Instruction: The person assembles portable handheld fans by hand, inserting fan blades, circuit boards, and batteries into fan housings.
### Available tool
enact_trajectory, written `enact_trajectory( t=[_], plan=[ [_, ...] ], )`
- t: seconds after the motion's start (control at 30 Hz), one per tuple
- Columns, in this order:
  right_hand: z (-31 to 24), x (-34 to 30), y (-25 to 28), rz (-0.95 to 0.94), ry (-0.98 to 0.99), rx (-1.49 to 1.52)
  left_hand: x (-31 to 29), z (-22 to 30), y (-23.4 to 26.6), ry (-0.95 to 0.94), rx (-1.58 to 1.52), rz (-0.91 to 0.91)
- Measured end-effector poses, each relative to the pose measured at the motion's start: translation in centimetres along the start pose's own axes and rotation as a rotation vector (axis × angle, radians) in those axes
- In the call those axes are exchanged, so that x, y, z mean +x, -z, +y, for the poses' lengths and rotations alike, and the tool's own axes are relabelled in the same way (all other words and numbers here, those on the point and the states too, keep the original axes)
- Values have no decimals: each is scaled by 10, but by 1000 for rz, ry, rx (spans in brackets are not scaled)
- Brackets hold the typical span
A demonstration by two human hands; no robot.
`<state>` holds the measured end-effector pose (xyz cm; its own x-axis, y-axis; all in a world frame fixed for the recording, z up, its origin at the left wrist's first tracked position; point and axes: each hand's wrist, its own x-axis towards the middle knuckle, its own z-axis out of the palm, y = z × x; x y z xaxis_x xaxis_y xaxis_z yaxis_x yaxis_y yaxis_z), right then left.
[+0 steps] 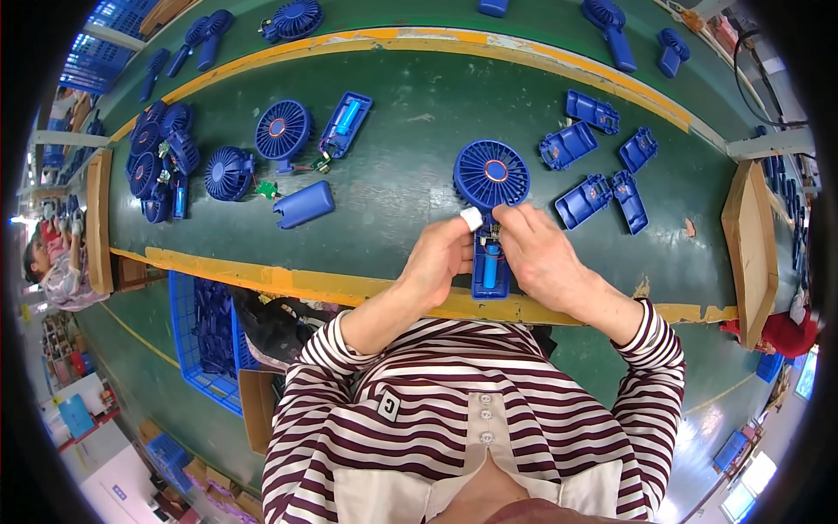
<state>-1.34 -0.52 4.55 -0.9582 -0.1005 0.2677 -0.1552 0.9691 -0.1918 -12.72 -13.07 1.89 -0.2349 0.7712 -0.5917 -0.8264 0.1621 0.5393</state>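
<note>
i see the blue fan (491,218) lying handle toward me, long axis straight away; left hand (439,259) and right hand (543,255) both pinch its open handle, equally near.

A factory assembly line — green conveyor belt (393,183) strewn with blue fan parts (594,166).

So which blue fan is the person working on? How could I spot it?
Look at the green table with the yellow edge stripe, then at its near edge, right in front of the striped shirt. The blue fan there lies between the left hand and right hand. Unlike the other fans, its handle is open, showing a blue battery.
</note>
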Motion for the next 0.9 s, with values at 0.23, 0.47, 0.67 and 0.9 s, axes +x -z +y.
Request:
enact_trajectory(
  t=[0.23,0.47,0.67,0.9],
  plan=[
    [-1,-1,-3,-25,-13,13,4,-9,6,-32,211,-34],
    [1,-3,-8,-11,-2,48,6,-12,4,-36,222,16],
    [2,-6,-11,16,7,53,9,-16,7,-47,226,6],
    [6,-10,-14,30,-44,152,13,-13,13,-10,252,1]
  ],
)
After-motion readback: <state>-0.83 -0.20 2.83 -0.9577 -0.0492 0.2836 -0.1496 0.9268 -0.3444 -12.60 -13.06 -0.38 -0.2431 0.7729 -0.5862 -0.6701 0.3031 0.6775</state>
